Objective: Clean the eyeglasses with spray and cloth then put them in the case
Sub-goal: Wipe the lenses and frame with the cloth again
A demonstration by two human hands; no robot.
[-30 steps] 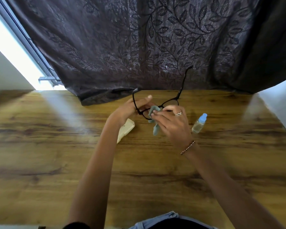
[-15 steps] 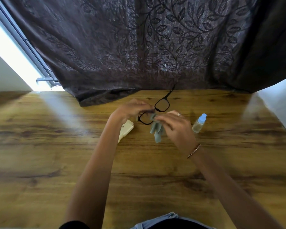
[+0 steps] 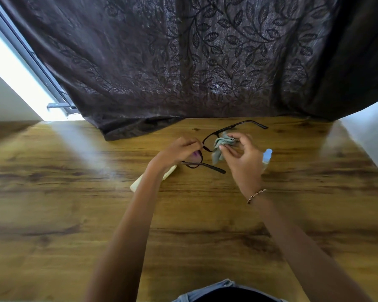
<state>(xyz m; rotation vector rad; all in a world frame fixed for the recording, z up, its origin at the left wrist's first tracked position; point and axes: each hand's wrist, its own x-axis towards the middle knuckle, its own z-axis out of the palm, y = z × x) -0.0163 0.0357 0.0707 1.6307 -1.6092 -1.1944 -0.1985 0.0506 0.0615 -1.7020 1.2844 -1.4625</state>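
Observation:
Black-framed eyeglasses (image 3: 207, 138) are held above the wooden table (image 3: 74, 214), temples unfolded, one arm pointing far right, the other toward me. My left hand (image 3: 177, 152) pinches the frame at the left lens. My right hand (image 3: 241, 155) holds a grey-green cloth (image 3: 222, 144) bunched against the right lens. A small clear spray bottle (image 3: 266, 155) with a blue cap stands just right of my right hand, partly hidden by it. A cream-coloured case (image 3: 140, 184) lies on the table under my left wrist, mostly covered.
A dark leaf-patterned curtain (image 3: 205, 62) hangs along the table's far edge and spills onto it at the left. A bright window frame (image 3: 31, 68) is at far left, a white wall (image 3: 371, 131) at right.
The glasses have been turned: the temples now lie out flat, one to the right and one toward me. My right hand with the cloth shifted up onto the right lens.

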